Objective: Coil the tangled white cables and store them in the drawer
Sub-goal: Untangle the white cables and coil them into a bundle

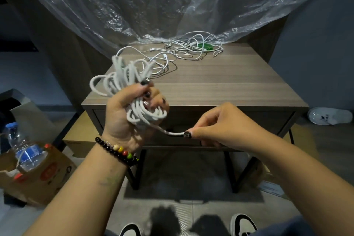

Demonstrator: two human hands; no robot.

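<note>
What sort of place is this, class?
Probably a room at home being set up or tidied: a wooden bedside table with a drawer, cardboard boxes on the floor, plastic sheeting behind.

- No words or numbers can be read anywhere.
- The water bottle (23,147) has a blue label, but its writing is too blurry.
- The cardboard box (44,176) has orange and red marks, too blurry to read.
</note>
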